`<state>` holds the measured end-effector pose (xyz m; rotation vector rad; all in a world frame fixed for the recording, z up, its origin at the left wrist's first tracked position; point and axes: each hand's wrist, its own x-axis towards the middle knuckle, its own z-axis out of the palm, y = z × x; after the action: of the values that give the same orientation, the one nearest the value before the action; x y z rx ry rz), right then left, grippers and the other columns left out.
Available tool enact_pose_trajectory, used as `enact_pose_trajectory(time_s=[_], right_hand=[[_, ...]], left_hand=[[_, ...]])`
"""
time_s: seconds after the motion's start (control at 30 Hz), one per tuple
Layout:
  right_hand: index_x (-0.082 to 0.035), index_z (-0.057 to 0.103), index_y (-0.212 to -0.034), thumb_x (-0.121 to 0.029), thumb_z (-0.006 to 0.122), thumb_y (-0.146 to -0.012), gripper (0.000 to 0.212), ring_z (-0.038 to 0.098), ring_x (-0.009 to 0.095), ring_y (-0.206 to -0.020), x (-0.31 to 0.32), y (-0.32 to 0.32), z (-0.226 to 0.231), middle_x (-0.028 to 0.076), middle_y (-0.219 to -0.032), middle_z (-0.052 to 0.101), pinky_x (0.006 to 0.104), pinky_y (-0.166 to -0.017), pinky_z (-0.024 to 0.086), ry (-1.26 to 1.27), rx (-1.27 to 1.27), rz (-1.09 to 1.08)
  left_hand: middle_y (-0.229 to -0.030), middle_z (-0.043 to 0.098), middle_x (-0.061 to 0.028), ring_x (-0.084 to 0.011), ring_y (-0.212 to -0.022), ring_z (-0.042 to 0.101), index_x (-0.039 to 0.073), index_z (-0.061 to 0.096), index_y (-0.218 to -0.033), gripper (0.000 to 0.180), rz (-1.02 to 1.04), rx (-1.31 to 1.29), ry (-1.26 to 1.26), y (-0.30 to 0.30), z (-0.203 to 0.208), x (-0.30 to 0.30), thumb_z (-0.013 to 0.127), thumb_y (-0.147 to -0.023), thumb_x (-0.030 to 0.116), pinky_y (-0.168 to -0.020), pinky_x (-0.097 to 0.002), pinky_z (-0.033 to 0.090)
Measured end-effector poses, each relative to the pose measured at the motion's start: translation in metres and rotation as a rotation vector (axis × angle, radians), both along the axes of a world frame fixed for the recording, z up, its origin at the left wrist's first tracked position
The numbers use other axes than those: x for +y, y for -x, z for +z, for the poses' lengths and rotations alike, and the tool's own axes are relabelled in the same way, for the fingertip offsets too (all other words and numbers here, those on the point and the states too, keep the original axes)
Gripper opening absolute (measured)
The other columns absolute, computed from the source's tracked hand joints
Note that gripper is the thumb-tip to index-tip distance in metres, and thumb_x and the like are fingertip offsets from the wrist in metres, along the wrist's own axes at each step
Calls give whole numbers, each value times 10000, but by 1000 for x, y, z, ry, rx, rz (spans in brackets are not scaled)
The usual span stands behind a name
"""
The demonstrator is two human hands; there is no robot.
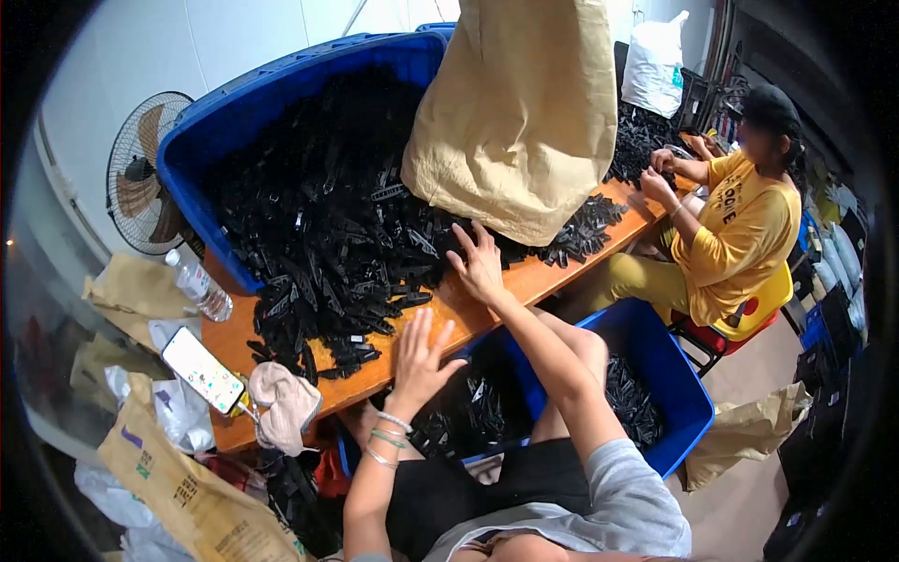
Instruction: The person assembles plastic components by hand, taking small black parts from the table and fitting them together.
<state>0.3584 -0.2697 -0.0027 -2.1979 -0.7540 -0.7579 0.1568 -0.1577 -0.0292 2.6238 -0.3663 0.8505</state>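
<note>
A big heap of long, slim black plastic pieces (318, 225) spills from a tipped blue tub (201, 201) onto the orange-brown wooden table (449, 318). My right hand (479, 265) is at the heap's right side, just below a tan sack (524, 122); its fingers are spread and I see nothing in them. Whether its fingertips touch the pieces, I cannot tell. Over the table's near edge, my left hand (420, 363) is open with fingers stretched out, slightly blurred and holding nothing visible. Bracelets circle that wrist.
Below the table, a blue bin (688, 412) holds more black pieces around my legs. A phone (201, 370), a water bottle (199, 286) and a pink cloth item (284, 407) lie at left, near a fan (145, 173). A co-worker (726, 225) sits at right, handling pieces.
</note>
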Motion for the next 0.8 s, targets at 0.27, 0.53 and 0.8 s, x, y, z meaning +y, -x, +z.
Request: enact_pose_trajectory(time_s=[0.27, 0.53, 0.8], right_hand=[[-152, 640, -1111, -269, 708, -795, 344, 442, 368, -1215, 31, -16, -14, 183, -1291, 485, 509, -949, 361, 38, -61, -23], [-120, 703, -892, -256, 682, -811, 159, 503, 289, -1119, 10, 6, -22, 81, -1037, 597, 508, -926, 357, 49, -181, 281], [-102, 602, -1277, -146, 568, -895, 386, 328, 359, -1385, -59, 26, -16, 138, -1409, 474, 547, -1130, 174, 18, -86, -377]], left_hand=[[-1502, 284, -276, -437, -1378, 307, 92, 386, -1454, 653, 32, 146, 78, -39, 5, -11, 633, -907, 349, -1138, -502, 273], [-1507, 276, -270, -422, -1410, 253, 44, 307, -1476, 837, 181, 94, 92, -47, 7, -22, 724, -821, 357, -1149, -525, 235], [-1575, 143, -263, -411, -1469, 109, -7, 168, -1516, 1075, 151, 29, 1, -86, 7, -59, 718, -757, 520, -1173, -571, 68]])
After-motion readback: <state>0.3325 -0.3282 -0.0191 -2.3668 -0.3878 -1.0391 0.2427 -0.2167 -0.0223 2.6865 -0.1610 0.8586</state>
